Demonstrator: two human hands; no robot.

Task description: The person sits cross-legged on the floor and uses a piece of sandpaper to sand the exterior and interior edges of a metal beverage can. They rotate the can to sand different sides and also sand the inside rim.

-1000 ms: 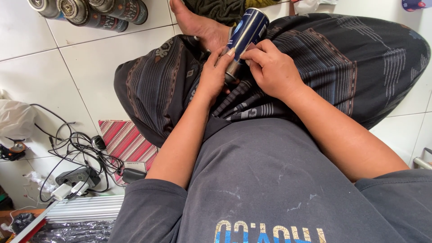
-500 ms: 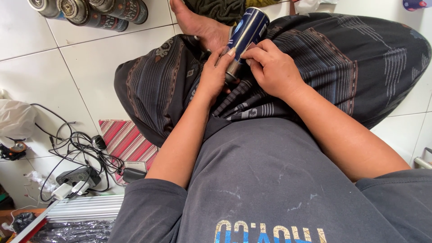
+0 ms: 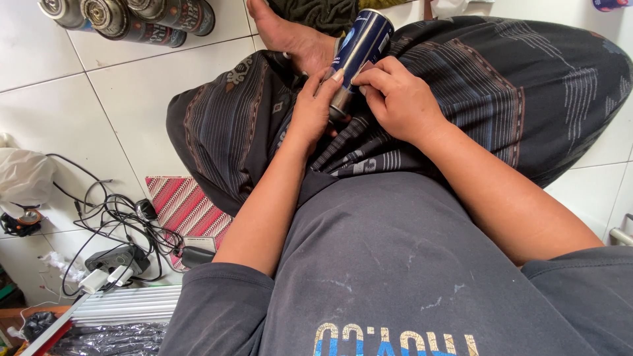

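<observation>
Spray can: dark blue can (image 3: 361, 47), tilted over my lap on the patterned sarong (image 3: 527, 86), just beside my bare foot (image 3: 287, 36).
Left hand (image 3: 311, 113): I see it gripping the can's lower end.
Right hand (image 3: 399, 99): fingertips pinching the can's side.
Floor: more cans (image 3: 125, 16) on white tiles (image 3: 99, 99); tangled cables (image 3: 112, 224) near a striped cloth (image 3: 188, 211).

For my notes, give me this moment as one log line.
left hand: holds blue can | right hand: grips can low | can: tilted over lap | nearby: spray cans, cables on floor
</observation>
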